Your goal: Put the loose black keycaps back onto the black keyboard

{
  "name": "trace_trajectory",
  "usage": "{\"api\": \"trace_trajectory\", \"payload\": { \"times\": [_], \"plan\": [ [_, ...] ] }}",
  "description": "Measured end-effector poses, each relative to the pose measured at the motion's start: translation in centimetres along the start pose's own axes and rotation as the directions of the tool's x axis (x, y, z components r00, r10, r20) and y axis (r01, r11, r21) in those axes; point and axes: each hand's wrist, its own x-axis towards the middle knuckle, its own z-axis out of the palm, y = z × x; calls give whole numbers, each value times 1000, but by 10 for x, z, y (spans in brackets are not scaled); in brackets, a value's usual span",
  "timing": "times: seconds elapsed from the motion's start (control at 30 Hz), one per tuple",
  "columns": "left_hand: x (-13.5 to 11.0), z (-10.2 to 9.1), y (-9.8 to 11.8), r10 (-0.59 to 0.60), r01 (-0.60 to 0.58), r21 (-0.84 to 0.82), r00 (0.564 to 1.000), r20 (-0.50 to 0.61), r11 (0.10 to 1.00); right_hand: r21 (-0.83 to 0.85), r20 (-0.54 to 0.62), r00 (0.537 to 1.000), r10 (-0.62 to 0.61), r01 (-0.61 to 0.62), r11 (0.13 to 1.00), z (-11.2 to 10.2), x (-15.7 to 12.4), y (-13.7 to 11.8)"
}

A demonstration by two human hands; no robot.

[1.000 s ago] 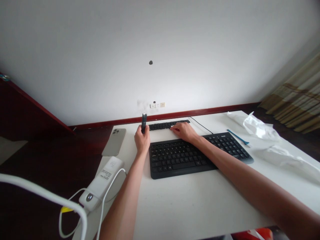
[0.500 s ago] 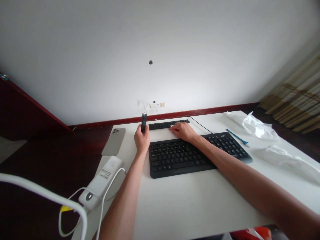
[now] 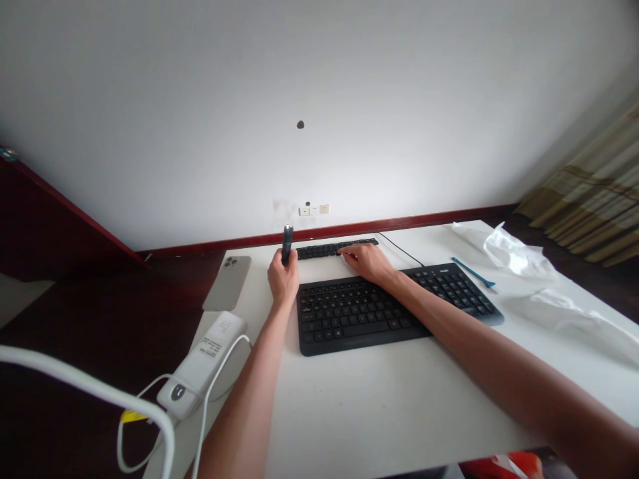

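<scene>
My left hand (image 3: 283, 281) is closed around a slim dark stick-shaped tool (image 3: 287, 243), held upright just left of the keyboards. My right hand (image 3: 367, 261) reaches across a black full-size keyboard (image 3: 394, 307), and its fingers rest on the near edge of a row of loose black keycaps (image 3: 329, 249) lined up at the back of the white table (image 3: 379, 399). Whether those fingers pinch a keycap is hidden.
A grey phone (image 3: 228, 283) lies face down at the table's left edge. Nearer me on the left sits a white power bank (image 3: 202, 366) with a white cable (image 3: 124, 426). A blue thin tool (image 3: 474, 273) and crumpled white plastic (image 3: 519, 256) lie on the right.
Almost nothing differs: my right hand's fingers shifted very slightly along the keycap row, and my left hand kept the dark tool upright in the same place.
</scene>
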Motion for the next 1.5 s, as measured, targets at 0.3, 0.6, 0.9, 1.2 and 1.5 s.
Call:
{"api": "trace_trajectory", "payload": {
  "times": [0.3, 0.6, 0.9, 1.2, 1.5],
  "plan": [
    [1, 1, -2, -1, 1, 9, 1000, -5, 1000, -7, 2, 1000, 7, -7, 1000, 1, 0, 0],
    [1, 1, -2, 2, -2, 19, 1000, -9, 1000, 0, -53, 998, -23, 23, 1000, -5, -3, -6],
    [1, 1, -2, 2, -2, 1, 1000, -3, 1000, 10, 68, 997, -44, 43, 999, -6, -3, -6],
    [1, 1, -4, 2, -1, 26, 1000, -19, 1000, -143, -9, 980, 200, -199, 969, -4, -2, -8],
    [-2, -2, 3, -51, 68, 212, 995, -83, 975, -158, 30, 973, 230, -222, 962, -6, -2, -10]
  ]
}}
